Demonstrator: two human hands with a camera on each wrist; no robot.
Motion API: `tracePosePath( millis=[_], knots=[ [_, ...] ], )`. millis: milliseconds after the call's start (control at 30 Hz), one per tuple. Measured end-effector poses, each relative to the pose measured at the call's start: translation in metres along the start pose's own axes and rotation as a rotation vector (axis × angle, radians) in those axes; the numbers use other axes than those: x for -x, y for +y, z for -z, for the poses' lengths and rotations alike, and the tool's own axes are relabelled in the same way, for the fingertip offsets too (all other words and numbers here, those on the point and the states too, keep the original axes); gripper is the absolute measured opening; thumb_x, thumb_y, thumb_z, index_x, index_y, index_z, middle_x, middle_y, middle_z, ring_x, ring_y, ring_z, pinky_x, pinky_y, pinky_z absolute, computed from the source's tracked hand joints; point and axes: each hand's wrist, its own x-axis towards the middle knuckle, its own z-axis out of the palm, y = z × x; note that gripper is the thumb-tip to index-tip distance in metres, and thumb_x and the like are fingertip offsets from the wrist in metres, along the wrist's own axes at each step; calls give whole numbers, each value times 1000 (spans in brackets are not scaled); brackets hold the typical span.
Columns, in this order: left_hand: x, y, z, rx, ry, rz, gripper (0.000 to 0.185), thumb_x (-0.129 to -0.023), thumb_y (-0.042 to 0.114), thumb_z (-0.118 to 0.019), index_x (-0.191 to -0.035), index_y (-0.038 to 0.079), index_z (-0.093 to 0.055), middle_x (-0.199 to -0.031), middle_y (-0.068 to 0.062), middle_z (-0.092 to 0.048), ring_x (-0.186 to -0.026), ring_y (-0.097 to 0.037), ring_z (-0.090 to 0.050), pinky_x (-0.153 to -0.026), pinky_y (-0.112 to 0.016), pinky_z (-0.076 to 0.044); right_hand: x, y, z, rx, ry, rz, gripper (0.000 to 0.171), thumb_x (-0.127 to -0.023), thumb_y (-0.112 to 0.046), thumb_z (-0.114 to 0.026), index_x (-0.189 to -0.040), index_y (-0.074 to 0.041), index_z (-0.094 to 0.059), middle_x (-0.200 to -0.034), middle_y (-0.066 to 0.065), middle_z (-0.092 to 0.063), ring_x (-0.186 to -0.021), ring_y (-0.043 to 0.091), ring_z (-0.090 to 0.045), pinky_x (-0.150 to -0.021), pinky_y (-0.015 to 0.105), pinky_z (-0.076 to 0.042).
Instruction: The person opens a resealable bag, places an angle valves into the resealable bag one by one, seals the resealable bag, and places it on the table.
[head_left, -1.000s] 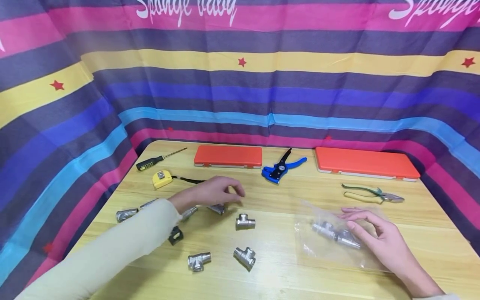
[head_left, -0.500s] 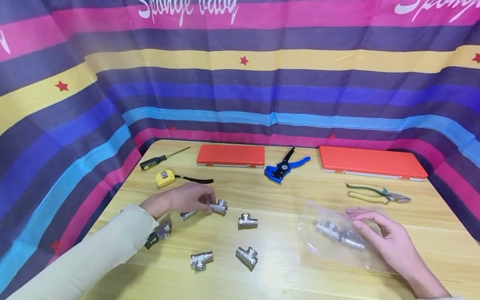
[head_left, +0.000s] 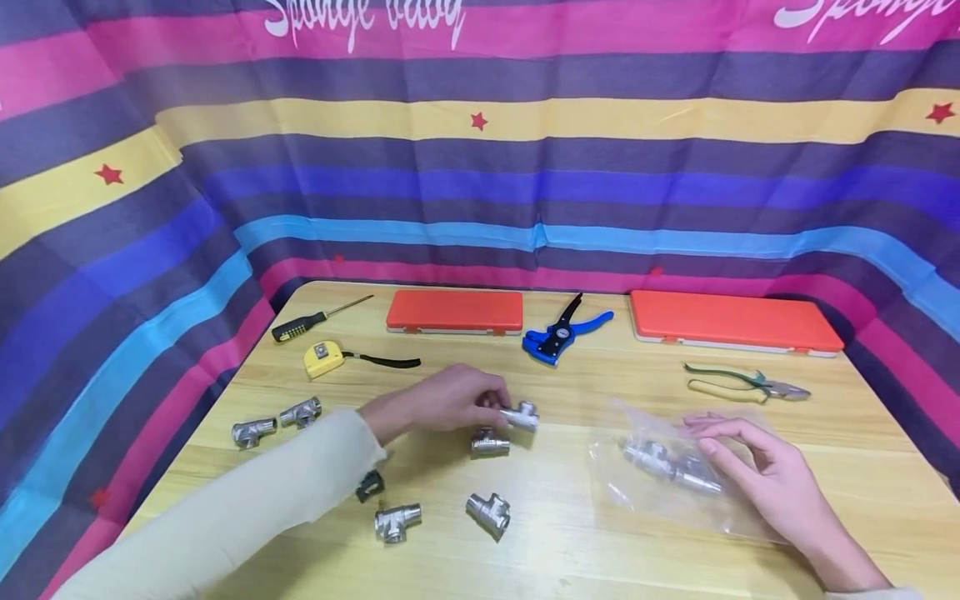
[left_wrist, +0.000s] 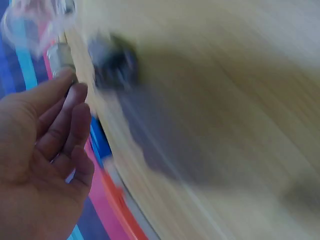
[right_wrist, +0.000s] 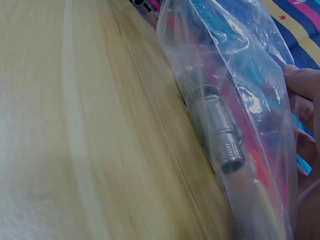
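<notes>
My left hand (head_left: 446, 400) pinches a metal tee pipe fitting (head_left: 522, 416) by one end, thumb and fingertips together, over the middle of the table. Just below it in the head view lies another tee fitting (head_left: 491, 443). My right hand (head_left: 772, 483) holds the upper edge of a clear plastic bag (head_left: 611, 487) at the right. Inside the bag are metal fittings (right_wrist: 220, 132), seen through the film in the right wrist view. Two more tees, one (head_left: 398, 523) and another (head_left: 490, 515), rest nearer the front.
Two tees (head_left: 255, 432) lie at left, and a black clip-like part (head_left: 370, 486) shows beside the left sleeve. Behind are a screwdriver (head_left: 300, 327), tape measure (head_left: 325, 358), red cases (head_left: 454, 311), blue wire stripper (head_left: 561, 335) and pliers (head_left: 757, 385).
My left hand reached down, took hold of a tee fitting from the left group and carried it right, past the middle tee. My right hand stays at the bag.
</notes>
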Motion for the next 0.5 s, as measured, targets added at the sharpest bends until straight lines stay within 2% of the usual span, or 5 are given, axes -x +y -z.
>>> tracePosePath(
  millis=[167,267,500],
  knots=[
    [-37,39,-23,-58,-20,-104,14,-103,26,-79,-113,17,-78,-97,12,-77,-82,2,-65,-78,-16,-54,1,-2,1,7,10,-2,18,-104,3,-69,-114,-10,-77,-131,-14,-76,-138,-3,-57,-113,4,-35],
    [-52,56,-35,-86,-11,-144,11,-102,24,-79,-110,17,-78,-99,11,-80,-83,5,-65,-79,-12,-53,2,-2,0,12,6,-11,18,-104,1,-69,-115,-12,-77,-132,-15,-75,-138,-5,-57,-111,4,-36],
    [-71,83,-59,-115,12,-126,11,-102,26,-80,-108,16,-79,-99,9,-81,-76,4,-63,-70,-11,-49,4,-3,2,40,8,-17,19,-104,-2,-72,-114,-17,-78,-130,-14,-77,-128,-9,-62,-107,3,-37]
  ],
)
